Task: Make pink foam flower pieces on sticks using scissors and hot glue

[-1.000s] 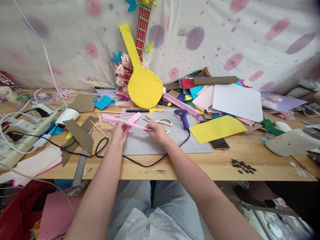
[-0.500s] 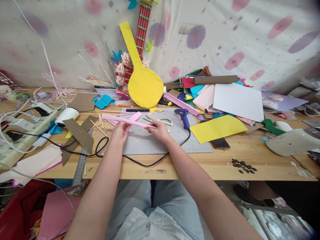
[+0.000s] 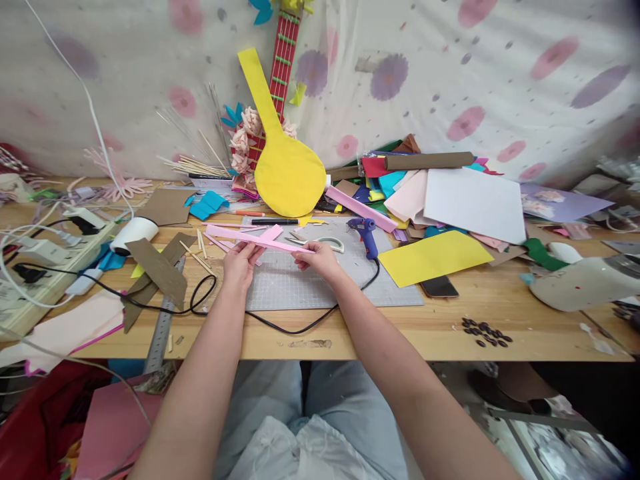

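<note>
Pinching now: my left hand's [image 3: 239,268] fingers clamp the pink strip's [image 3: 281,245] middle, my right hand's [image 3: 321,263] its right end, over the grey mat [image 3: 285,287]. I'd want it taut, edges even, clear of the scissors [image 3: 331,239] just beyond.

Strip [image 3: 277,245]: in left hand [image 3: 241,264] and right hand [image 3: 320,260], over the mat [image 3: 300,290].
Mat: on the table [image 3: 400,337], under the scissors [image 3: 320,239].
Glue gun [image 3: 369,237]: on the mat, right of the scissors.
Cutout [image 3: 290,177]: behind the mat, before the guitar [image 3: 284,60].
Ruler [image 3: 161,333]: left of the mat, overhanging the table's edge.
Beads [image 3: 485,328]: right of the mat, near that edge.
</note>
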Demonstrator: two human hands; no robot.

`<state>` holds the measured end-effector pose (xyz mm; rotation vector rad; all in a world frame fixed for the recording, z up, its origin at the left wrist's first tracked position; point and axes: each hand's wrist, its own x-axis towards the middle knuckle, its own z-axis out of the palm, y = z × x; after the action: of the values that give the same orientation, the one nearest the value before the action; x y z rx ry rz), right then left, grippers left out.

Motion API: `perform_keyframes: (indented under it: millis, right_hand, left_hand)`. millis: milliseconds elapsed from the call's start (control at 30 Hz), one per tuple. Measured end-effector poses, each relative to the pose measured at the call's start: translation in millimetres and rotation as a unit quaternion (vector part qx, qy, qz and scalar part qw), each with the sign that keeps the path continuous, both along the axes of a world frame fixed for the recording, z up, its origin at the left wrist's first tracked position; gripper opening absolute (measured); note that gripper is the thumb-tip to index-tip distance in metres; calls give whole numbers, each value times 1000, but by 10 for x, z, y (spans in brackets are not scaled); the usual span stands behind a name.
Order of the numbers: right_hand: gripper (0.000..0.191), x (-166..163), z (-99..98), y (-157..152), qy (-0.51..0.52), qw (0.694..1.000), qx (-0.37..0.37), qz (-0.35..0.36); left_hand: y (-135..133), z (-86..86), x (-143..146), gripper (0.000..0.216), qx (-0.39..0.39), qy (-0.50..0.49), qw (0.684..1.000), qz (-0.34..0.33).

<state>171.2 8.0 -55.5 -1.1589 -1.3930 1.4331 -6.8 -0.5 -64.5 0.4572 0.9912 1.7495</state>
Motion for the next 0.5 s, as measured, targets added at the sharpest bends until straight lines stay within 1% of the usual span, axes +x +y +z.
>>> perform_keyframes:
  millis: [233,367,500]
  right_hand:
    - [13,-11,-43,10,0,1000,-14,22]
    - [13,-5,-67,24,1,999,-20,29]
    - [17,-34,-57,-10,2,997,-33,67]
  left_hand:
    - [11,-14,9,10,-18,24,999,21]
    - [3,-10,28,11,-14,18,999,22]
    - [-11,5,46,10,-13,13,1000,25]
